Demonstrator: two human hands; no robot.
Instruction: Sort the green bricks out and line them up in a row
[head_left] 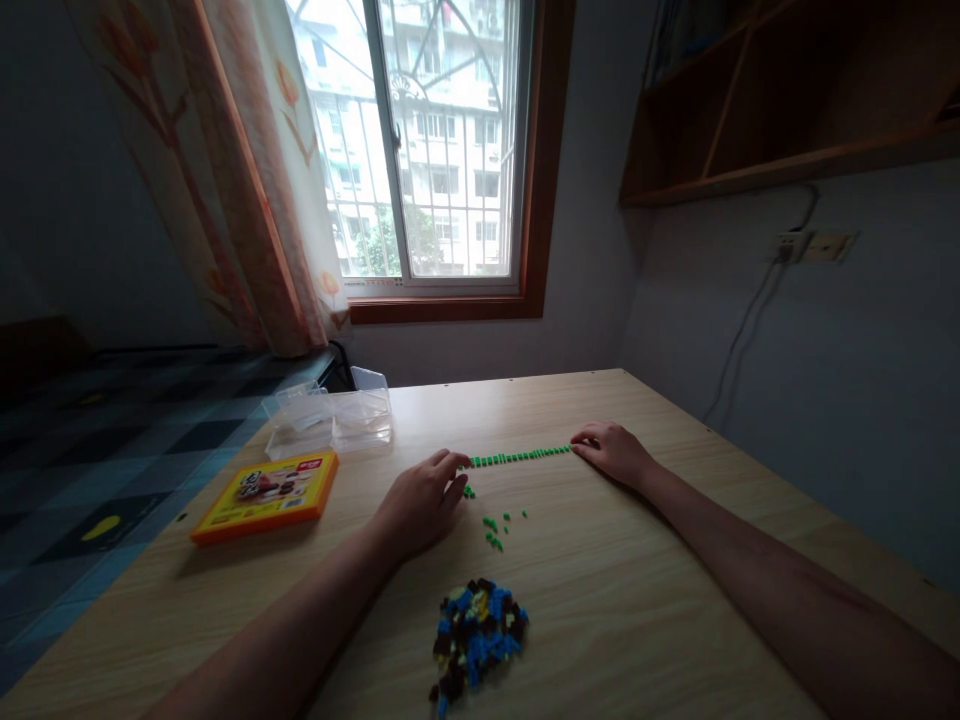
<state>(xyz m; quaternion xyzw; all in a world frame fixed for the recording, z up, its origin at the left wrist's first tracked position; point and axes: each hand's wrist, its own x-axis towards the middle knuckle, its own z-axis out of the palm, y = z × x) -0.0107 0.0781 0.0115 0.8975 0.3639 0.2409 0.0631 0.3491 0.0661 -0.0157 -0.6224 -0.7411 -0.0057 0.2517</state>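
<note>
A row of tiny green building bricks [517,457] runs across the wooden table between my two hands. At its left end is my left hand [427,500], thumb and index finger apart, the index fingertip touching or very close to the end brick. My right hand [616,455] rests at the other end, its thumb and index finger closed around the last green brick, which the fingertips partly hide. Loose green bricks [491,524] lie scattered below the row, a few beside my left thumb. Nearer to me is a heap of blue, brown and yellow bricks [480,632].
On the left of the table [600,620] lies a yellow-and-orange box [270,492], with clear plastic trays [330,418] behind it. A bed with a checked cover [97,440] adjoins the left side. Beyond the table are a wall and a window [450,150]; shelves [787,100] hang at right.
</note>
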